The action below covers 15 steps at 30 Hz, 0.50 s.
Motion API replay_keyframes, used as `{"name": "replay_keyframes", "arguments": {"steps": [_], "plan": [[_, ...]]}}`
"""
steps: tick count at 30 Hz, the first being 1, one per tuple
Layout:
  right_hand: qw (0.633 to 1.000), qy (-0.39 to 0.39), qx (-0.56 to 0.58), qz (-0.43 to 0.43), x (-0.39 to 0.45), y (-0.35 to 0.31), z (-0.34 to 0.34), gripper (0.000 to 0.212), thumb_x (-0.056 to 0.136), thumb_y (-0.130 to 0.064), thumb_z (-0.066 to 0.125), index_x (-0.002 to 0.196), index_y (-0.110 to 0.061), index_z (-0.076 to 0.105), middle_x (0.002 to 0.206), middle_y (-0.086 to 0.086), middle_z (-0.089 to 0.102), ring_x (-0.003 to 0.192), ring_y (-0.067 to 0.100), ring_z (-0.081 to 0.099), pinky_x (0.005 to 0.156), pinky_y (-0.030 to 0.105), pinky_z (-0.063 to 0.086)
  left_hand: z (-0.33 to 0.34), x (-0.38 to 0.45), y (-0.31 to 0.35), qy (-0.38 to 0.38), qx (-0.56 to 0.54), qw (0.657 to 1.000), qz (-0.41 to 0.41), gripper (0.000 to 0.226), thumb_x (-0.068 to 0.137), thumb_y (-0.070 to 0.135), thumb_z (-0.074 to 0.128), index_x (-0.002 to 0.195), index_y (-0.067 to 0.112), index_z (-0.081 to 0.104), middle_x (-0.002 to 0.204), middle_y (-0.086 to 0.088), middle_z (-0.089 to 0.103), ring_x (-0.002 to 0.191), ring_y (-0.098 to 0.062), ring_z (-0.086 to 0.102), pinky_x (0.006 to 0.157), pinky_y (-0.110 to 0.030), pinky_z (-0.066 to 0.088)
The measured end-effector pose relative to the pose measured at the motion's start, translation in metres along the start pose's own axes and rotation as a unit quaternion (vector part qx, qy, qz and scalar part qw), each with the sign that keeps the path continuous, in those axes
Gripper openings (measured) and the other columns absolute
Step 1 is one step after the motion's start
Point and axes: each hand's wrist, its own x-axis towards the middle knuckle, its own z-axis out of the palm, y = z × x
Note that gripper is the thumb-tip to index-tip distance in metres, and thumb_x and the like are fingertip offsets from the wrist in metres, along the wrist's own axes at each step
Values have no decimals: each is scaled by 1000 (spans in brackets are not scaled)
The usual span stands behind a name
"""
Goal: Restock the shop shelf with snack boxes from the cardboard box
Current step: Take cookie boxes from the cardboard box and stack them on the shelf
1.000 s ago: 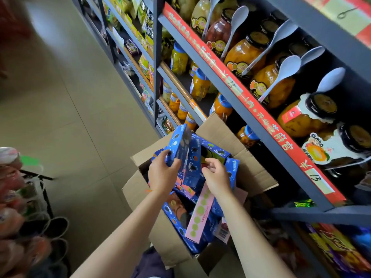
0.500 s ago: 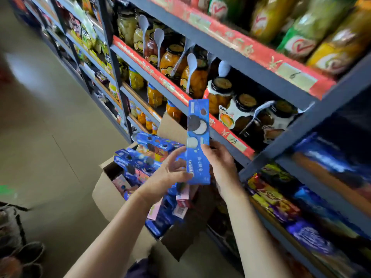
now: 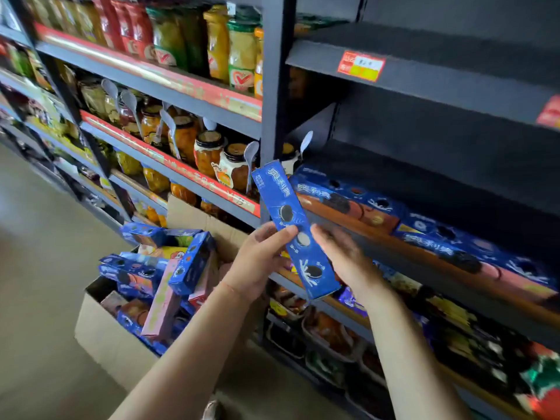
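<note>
The left hand's fingers (image 3: 281, 234) curl over the front face of a long blue snack box (image 3: 295, 231), thumb hidden behind it, so the left hand (image 3: 259, 262) grips the box near its middle; the right hand (image 3: 342, 256) meets the box's other long edge, its fingers going round behind where they cannot be seen, so it seems to steady the box, though how firmly I cannot tell. The box is held in the air, tilted with its far end up and leaning toward the shelf (image 3: 378, 234), probably so the printed face can be turned outward before it goes in. Just beyond it, a row of matching boxes (image 3: 348, 201) already lies on that shelf, which suggests the spot it is meant to join. Down to the left, the cardboard box (image 3: 112, 338) stands open on the floor with more blue and pink cartons piled loosely in it, near enough for the next reach. Jars (image 3: 209, 153) with spoons fill the neighbouring bay, well apart from the job
</note>
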Motion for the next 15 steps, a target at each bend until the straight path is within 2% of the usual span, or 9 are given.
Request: {"name": "replay_keyframes", "arguments": {"steps": [2, 4, 6, 8, 12, 15], "plan": [[999, -24, -39, -22, -11, -2, -13, 59, 77, -54, 75, 125, -36, 47, 115, -10, 70, 96, 2, 69, 80, 24, 54, 20, 2, 1, 19, 35, 999, 13, 61, 78, 39, 78, 116, -5, 63, 109, -19, 71, 94, -35, 66, 85, -47, 51], [996, -23, -59, -61, -17, -1, -22, 67, 70, -45, 87, 122, -42, 45, 118, -9, 67, 103, 4, 68, 88, 30, 55, 39, 3, 4, 37, 57, 998, 18, 71, 76, 49, 77, 117, -6, 60, 113, -25, 70, 98, -39, 69, 81, -47, 56], [995, -12, -39, -87, -22, -4, -35, 54, 77, -28, 84, 116, -46, 50, 112, -12, 71, 102, 2, 68, 87, 24, 55, 54, 4, 6, 40, 51, 998, 16, 74, 83, 60, 68, 122, -2, 58, 116, -28, 66, 102, -42, 67, 77, -46, 54], [995, -21, -4, -102, -27, -8, -51, 42, 85, -18, 77, 112, -45, 58, 106, -19, 72, 100, 0, 68, 82, 17, 52, 61, 6, 8, 12, 19, 1000, -2, 66, 86, 62, 56, 123, 8, 64, 123, -25, 65, 99, -38, 62, 75, -43, 51], [994, -12, 43, -99, -32, -10, -72, 31, 80, -23, 72, 111, -23, 67, 102, -6, 74, 92, 10, 68, 80, 25, 52, 72, 12, 12, -49, -29, 998, -12, 50, 84, 50, 60, 115, 12, 72, 122, -22, 67, 91, -31, 65, 76, -42, 58], [994, 12, 43, -103, -31, -12, -80, 21, 88, -13, 72, 106, -23, 66, 98, -5, 74, 88, 7, 69, 75, 21, 53, 81, 16, 14, -62, -36, 997, -2, 42, 86, 46, 60, 110, 14, 74, 118, -24, 67, 89, -32, 67, 75, -42, 60]]}}
